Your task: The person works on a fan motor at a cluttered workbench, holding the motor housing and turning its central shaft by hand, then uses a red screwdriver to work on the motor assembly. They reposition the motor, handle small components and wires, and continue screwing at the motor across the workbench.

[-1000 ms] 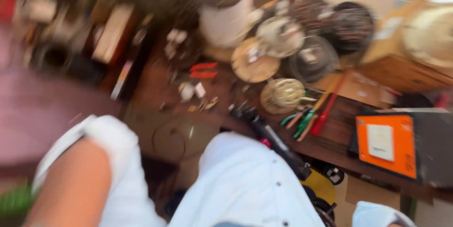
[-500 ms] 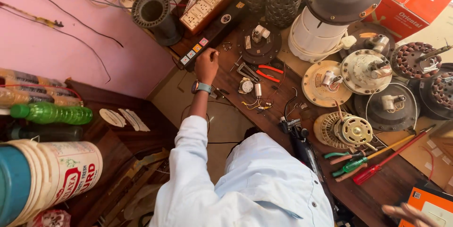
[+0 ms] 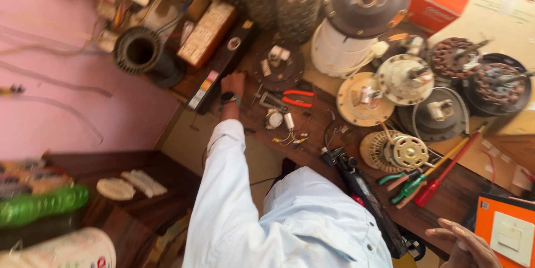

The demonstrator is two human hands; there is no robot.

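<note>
Black long tester box (image 3: 223, 67) with coloured labels along its side is lain at the far left edge of the bench (image 3: 312, 151), slanted between a pale box with rows of small squares (image 3: 206, 33) and a dark round plate carrying small white parts (image 3: 278, 67). The left hand (image 3: 233, 85) is stretched far out to it on a white-sleeved arm (image 3: 228, 190), a dark watch (image 3: 229, 98) being worn at the wrist. The hand is seen from the back, resting against the near end of the black box; whether its grip is closed on anything cannot be told, since the fingers are hidden behind the hand and blurred.

The right hand (image 3: 465, 245) is shown only in part at the lower right corner, its fingers loosely spread and nothing held, just beside an orange box with a white switch plate (image 3: 507, 234).

Just right of the left hand, red-handled pliers (image 3: 295, 98) are laid on the bench, with small white capacitors and loose wires (image 3: 281, 126) below them. A black handheld tool (image 3: 362, 190) is lain diagonally along the bench's near edge. Further right, a fan winding with copper coils (image 3: 398, 151) is set beside green-handled pliers (image 3: 409, 184) and a red-handled screwdriver (image 3: 446, 170). Several round fan motor covers (image 3: 365, 98) are spread over the right half, and a white bucket-shaped housing (image 3: 340, 50) stands behind them. A black ribbed ring (image 3: 139, 50) is placed at the left against the pink wall (image 3: 67, 106). A green bottle (image 3: 44, 204) is lain on a low shelf at lower left.
</note>
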